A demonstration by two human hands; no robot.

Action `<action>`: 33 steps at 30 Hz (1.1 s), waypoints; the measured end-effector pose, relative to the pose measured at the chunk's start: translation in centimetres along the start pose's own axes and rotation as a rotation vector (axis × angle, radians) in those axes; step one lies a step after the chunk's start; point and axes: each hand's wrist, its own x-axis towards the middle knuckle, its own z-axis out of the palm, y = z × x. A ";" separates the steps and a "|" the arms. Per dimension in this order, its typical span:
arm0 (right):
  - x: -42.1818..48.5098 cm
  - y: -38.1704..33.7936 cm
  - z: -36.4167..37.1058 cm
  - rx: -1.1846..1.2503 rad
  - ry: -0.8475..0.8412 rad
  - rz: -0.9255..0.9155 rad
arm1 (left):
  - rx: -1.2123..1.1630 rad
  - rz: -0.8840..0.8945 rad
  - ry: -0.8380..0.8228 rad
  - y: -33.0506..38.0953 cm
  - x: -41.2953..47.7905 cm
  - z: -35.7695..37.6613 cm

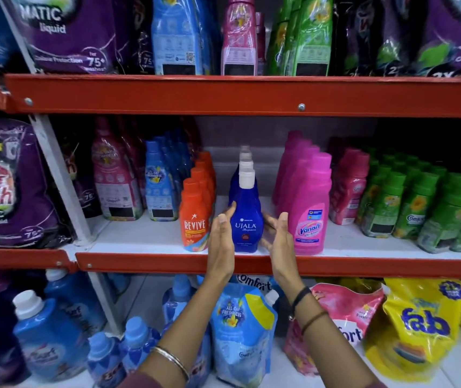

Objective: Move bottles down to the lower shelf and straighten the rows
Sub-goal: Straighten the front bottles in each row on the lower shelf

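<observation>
Bottle (246, 219) between open fingers (230, 210)

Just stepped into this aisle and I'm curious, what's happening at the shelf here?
A person is tidying a shop shelf of laundry products. Both hands, left hand and right hand, are open on either side of the front blue Ujala bottle, which stands upright at the edge of the middle shelf, between the orange Revive bottles and the pink Vanish bottles. Neither hand grips it.

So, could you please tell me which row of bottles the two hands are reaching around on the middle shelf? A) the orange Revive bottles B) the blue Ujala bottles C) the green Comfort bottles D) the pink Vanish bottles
B: the left hand and right hand flank the front blue Ujala bottle, palms facing it.
</observation>
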 end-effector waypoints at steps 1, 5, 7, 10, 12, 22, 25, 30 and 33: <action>0.0 0.1 0.0 0.001 0.004 -0.002 | -0.001 -0.002 -0.008 0.0 0.0 0.0; 0.2 0.1 0.1 -0.015 0.004 0.003 | -0.003 -0.024 -0.022 0.0 0.0 -0.2; 0.1 0.1 0.0 -0.025 0.004 0.006 | 0.004 -0.018 -0.021 0.0 -0.1 -0.3; -0.8 0.0 0.5 -0.080 0.060 -0.060 | 0.034 0.034 0.007 0.6 -0.6 -0.4; -1.9 0.1 1.1 -0.170 0.152 -0.183 | 0.059 0.142 0.083 1.3 -1.4 -0.6; -3.4 1.3 6.6 -0.107 -0.050 -0.200 | 0.043 0.092 0.324 1.8 -0.3 -5.9; -3.1 2.4 11.4 -0.158 -0.083 -0.116 | 0.035 0.012 0.256 1.2 0.7 -10.0; -2.0 2.4 11.5 -0.093 -0.060 -0.056 | -0.010 -0.041 0.200 1.2 0.6 -9.2; -1.6 2.8 11.2 -0.068 -0.022 -0.044 | -0.026 -0.043 0.186 1.1 0.8 -9.0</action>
